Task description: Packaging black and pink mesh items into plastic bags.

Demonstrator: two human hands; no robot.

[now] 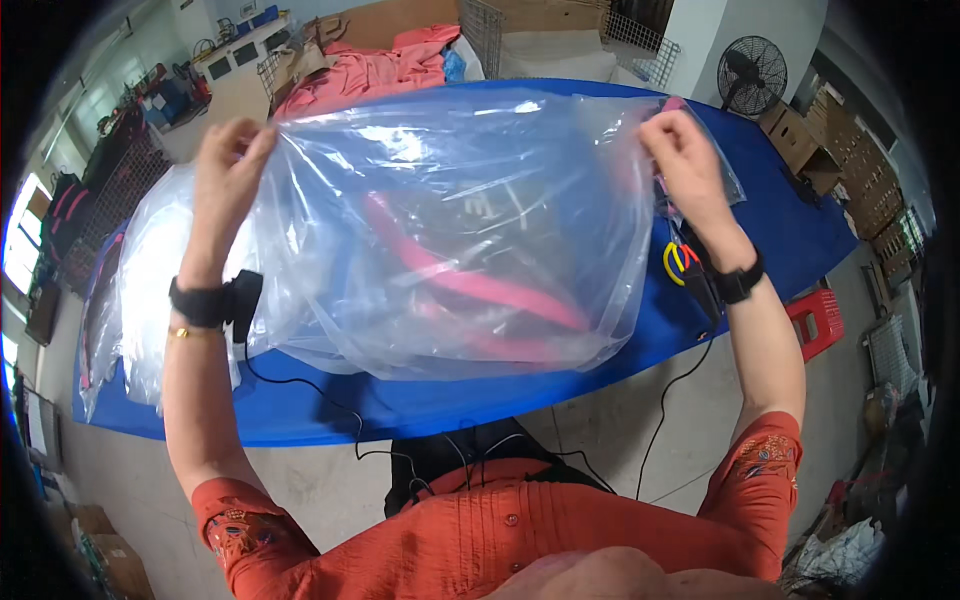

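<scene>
A large clear plastic bag (440,150) is stretched wide between my two hands above a blue-covered table. My left hand (232,160) pinches its far left corner. At the far right corner, my right hand (684,160) has its fingers closed on the film. Inside or beneath the bag, a dark item with a pink strip (480,285) shows through; the film blurs its shape, so I cannot tell its kind. To the left, next to my left forearm, lies a pile of clear plastic bags (150,270).
Scissors with yellow and red handles (682,262) lie near my right wrist on the blue table (800,215). Pink cloth (370,80) is heaped beyond the table. A black fan (750,75) and cardboard box (800,140) stand at right, with a red stool (816,325) nearer. Black cables hang from my wrists.
</scene>
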